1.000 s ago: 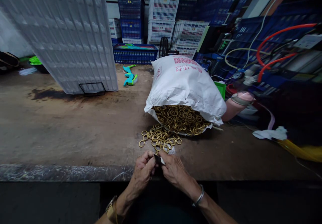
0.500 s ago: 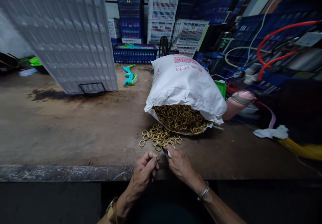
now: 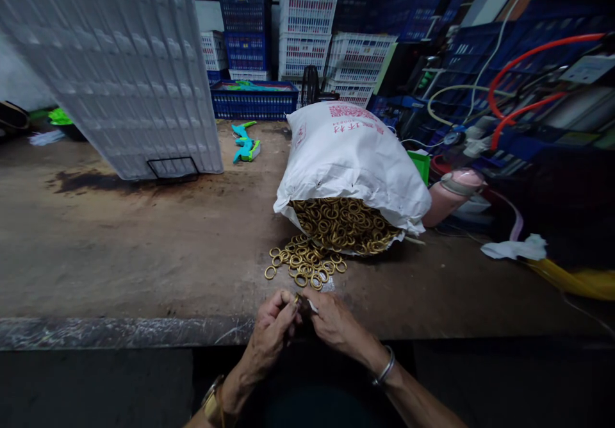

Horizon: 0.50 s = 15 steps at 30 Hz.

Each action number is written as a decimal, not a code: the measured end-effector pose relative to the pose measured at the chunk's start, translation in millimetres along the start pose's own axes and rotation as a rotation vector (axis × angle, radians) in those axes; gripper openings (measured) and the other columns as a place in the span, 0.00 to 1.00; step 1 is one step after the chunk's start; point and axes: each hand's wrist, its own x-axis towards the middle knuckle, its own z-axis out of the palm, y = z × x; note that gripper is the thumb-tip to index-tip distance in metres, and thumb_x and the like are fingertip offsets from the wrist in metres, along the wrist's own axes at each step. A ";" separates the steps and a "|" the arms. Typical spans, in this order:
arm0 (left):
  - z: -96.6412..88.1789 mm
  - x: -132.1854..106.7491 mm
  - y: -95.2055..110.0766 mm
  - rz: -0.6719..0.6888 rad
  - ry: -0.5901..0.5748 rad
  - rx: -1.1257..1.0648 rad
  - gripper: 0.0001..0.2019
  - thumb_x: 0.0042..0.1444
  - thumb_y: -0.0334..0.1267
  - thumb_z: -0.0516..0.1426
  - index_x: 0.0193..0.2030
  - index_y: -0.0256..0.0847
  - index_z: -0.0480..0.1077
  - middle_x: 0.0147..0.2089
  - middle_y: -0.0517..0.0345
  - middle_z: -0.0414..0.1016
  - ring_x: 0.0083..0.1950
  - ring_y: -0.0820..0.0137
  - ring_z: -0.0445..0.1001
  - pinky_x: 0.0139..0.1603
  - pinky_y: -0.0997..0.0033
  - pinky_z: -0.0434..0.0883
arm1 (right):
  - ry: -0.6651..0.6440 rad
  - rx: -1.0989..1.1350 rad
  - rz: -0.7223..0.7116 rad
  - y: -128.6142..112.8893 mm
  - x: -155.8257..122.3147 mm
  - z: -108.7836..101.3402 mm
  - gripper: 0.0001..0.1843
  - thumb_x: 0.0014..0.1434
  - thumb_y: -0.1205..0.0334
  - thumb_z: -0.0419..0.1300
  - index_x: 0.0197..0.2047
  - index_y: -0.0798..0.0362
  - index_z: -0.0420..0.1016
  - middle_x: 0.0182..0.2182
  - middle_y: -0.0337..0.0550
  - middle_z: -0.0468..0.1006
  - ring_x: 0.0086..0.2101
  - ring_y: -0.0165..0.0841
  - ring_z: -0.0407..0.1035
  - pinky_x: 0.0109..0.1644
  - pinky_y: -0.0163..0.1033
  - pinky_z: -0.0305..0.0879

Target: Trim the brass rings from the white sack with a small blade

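Observation:
My left hand (image 3: 276, 322) pinches a gold-coloured ring (image 3: 296, 298) between thumb and finger, only its edge showing. My right hand (image 3: 336, 319) is closed around a small blade-like tool (image 3: 311, 305) with a dark end and a pale part; the fingers cover most of it. The dark end meets the ring, or nearly does; I cannot tell which. Just beyond both hands, a loose pile of gold-coloured rings (image 3: 301, 268) lies on the wooden table (image 3: 192, 255). The pile spills from the mouth of a white woven sack (image 3: 350, 152) lying on its side, full of such rings.
A tall translucent ribbed panel (image 3: 144, 82) stands at the left on a black wire stand (image 3: 173, 168). Turquoise-green clamps (image 3: 246, 143) lie behind, before a blue basket (image 3: 254, 102). Right of the sack are a pink bottle (image 3: 454, 194), red hose (image 3: 497, 88) and white cloth (image 3: 514, 247).
My right hand has moved left and slightly down, bringing the tool's dark end from above the loose rings to the ring in my left hand. My left hand has barely moved.

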 end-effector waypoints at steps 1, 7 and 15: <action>1.0 -2.7 1.8 -0.016 -0.005 -0.018 0.14 0.53 0.47 0.55 0.27 0.39 0.60 0.21 0.67 0.60 0.17 0.83 0.52 0.16 0.82 0.51 | 0.002 -0.024 0.015 2.7 0.5 0.1 0.12 0.48 0.74 0.46 0.34 0.53 0.66 0.23 0.37 0.69 0.24 0.27 0.60 0.28 0.32 0.48; 9.6 -10.2 21.1 -0.076 -0.053 -0.251 0.14 0.50 0.47 0.58 0.28 0.39 0.61 0.24 0.63 0.66 0.16 0.82 0.55 0.14 0.82 0.52 | 0.116 -0.155 0.158 16.5 6.6 1.3 0.13 0.53 0.73 0.46 0.39 0.54 0.66 0.25 0.41 0.72 0.25 0.29 0.63 0.28 0.33 0.47; 2.4 0.0 20.0 -0.125 0.142 -0.348 0.16 0.48 0.47 0.58 0.25 0.38 0.59 0.27 0.61 0.67 0.18 0.82 0.56 0.15 0.81 0.51 | 0.204 -0.248 0.075 8.1 22.3 6.8 0.14 0.55 0.69 0.49 0.45 0.51 0.63 0.36 0.42 0.74 0.34 0.31 0.67 0.33 0.33 0.51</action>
